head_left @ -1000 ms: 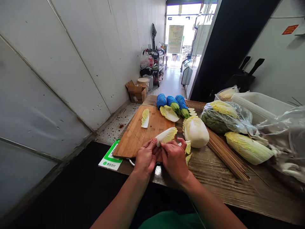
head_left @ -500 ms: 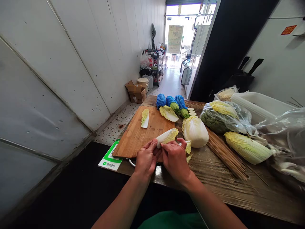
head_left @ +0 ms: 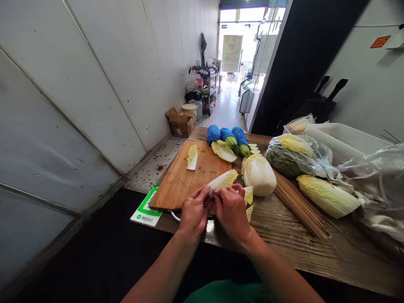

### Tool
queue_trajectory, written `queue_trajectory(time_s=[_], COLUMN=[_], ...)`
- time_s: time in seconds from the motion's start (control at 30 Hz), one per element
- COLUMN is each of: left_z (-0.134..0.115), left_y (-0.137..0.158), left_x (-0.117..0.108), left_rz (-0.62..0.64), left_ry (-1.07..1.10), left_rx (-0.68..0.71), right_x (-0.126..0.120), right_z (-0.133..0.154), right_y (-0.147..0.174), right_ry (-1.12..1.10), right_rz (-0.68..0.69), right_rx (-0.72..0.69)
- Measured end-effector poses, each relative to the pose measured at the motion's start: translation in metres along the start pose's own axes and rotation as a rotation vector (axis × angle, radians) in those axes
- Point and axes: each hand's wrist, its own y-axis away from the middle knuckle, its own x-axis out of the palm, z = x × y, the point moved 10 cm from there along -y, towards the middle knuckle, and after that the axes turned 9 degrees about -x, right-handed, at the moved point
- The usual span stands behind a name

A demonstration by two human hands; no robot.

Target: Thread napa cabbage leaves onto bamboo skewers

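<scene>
Grasping a long white-and-yellow cabbage leaf (head_left: 224, 180) by its pale base, the left hand (head_left: 193, 212) has its fingers closed about the stem end. The right hand (head_left: 232, 212) meets it there, its fingers curled tightly together against the base; what lies between their tips is hidden. The held leaf is over the near right part of a brown wooden cutting board (head_left: 173, 181), its frilly tip pointing away to the right. On the board lies 1 narrow leaf piece (head_left: 192, 157), and 1 broad yellow-green leaf (head_left: 224, 150) rests at the far right corner. Pale yellow leaf scraps (head_left: 249, 195) are just beside the right hand. A rounded whitish cabbage head (head_left: 260, 175) sits on the dark, grained wooden desk (head_left: 271, 235), with a bundle of thin brown sticks (head_left: 299, 204) to its right. Beyond the board are 3 blue nets (head_left: 213, 134).
</scene>
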Motion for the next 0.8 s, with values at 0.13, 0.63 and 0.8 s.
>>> queue_trajectory(time_s=[0.13, 0.63, 0.8], left_z=[0.0, -0.016, -0.034], left_y=[0.0, -0.006, -0.008], left_x=[0.0, -0.002, -0.008], left_rz=[0.009, -0.013, -0.042], left_ry=[0.0, -0.009, 0.002], left_rx=[0.005, 0.058, 0.1], right_x=[-0.001, -0.035, -0.044], right_z=[-0.001, 0.022, 0.005], right_y=[-0.001, 0.005, 0.056], right_ry=[0.013, 0.064, -0.022], right_rz=[0.0, -0.048, 0.138], right_rx=[0.006, -0.137, -0.035])
